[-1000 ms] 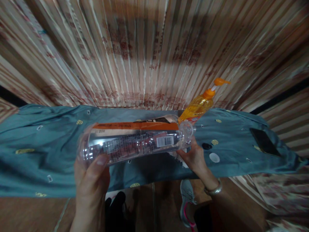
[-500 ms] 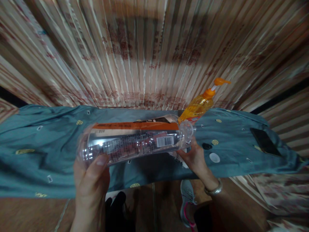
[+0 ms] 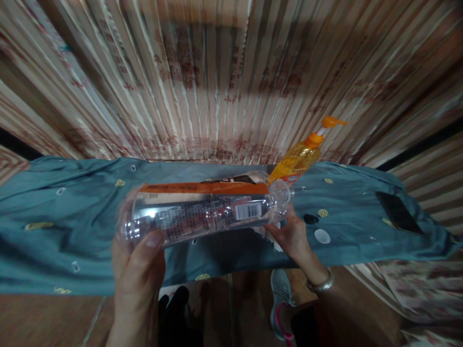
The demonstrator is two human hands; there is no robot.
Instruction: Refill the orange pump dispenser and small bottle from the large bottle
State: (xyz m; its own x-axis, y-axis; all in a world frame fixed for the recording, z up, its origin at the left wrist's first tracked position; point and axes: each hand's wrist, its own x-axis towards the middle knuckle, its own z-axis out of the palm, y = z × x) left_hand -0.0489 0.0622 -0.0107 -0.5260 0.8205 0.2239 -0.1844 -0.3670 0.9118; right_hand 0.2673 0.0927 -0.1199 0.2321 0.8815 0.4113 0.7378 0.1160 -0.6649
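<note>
Clear bottle: on its side, held between two bare hands over a teal cloth, base at the left fingers, neck at the right. Orange band along the upper side; barcode label nearer the right fingers, facing up.

Left hand: closed around the base end, thumb laid along the near side. Remaining fingers mostly behind the plastic; their spacing I cannot tell.

Right hand: thumb and forefinger parted in a V, bracing the neck from its near side. Other fingers hidden. Silvery bracelet at the wrist. White ragged material just beside the thumb, partly under the bottle; whether hidden fingers pinch it, I cannot tell.

Pump bottle, amber contents and orange top: beyond the right fingertips, tilted in view, its lower part hidden behind the clear neck.

To the right of the right fingers, on the cloth: small black item nearest, white disc just beside it, dark flat device, phone-like, well apart.

Striped curtain beyond both hands. Below the fingers, past the cloth's near edge: grey shoe on brown floor.
</note>
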